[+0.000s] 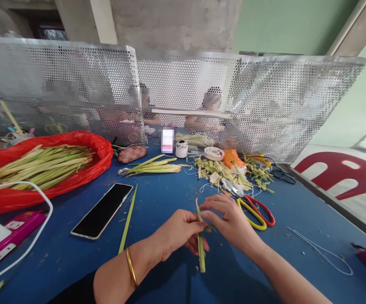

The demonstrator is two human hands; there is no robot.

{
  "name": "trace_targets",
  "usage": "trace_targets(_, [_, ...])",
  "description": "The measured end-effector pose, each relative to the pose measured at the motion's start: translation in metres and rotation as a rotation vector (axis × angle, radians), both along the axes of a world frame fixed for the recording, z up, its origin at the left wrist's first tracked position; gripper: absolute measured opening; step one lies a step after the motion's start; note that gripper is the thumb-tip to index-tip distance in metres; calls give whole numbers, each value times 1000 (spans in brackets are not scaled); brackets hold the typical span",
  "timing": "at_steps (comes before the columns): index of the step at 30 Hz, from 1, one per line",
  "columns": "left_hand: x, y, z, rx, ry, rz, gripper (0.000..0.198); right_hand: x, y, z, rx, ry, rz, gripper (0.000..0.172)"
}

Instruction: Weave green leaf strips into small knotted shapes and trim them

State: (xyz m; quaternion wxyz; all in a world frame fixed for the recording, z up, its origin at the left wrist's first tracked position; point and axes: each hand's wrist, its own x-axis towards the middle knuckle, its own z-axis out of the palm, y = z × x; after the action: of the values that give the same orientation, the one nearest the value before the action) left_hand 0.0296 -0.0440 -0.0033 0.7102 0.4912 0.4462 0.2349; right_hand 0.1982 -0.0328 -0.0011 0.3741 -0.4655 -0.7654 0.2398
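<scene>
My left hand [184,230], with a gold bangle on its wrist, pinches a short green leaf strip [201,253] over the blue table. The strip points down toward me, and its pale tip sticks up between my hands. Fingers of my right hand [224,213] close on the upper part of the same strip from the other side. Just beyond the right hand lie scissors [255,211] with one yellow and one red handle. A long single green leaf [128,219] rests to the left, beside a dark-screened phone [102,211].
A red plastic bag [105,154] full of leaf strips stands at the left, near a purple power strip [15,236] and white cable. Further back are a leaf bundle [157,166], a thread spool [181,149], a tape roll [213,153] and scraps [214,171]. People sit behind a perforated metal screen [183,76].
</scene>
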Motion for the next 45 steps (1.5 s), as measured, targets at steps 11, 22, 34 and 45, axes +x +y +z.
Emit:
trace_targets(11, [0, -2, 4, 12, 66, -48, 14, -12, -8, -9, -218, 235, -31, 16])
trace_targets(22, [-6, 6, -3, -61, -108, 75, 28, -3, -7, -5, 319, 23, -221, 11])
trace_targets(34, [-4, 9, 0, 73, -311, 413, 35, -27, -16, -25, -325, 138, 10, 31])
trace_targets(45, [-2, 9, -8, -24, -360, 498, 31, -32, -28, -21, -104, 66, 47, 32])
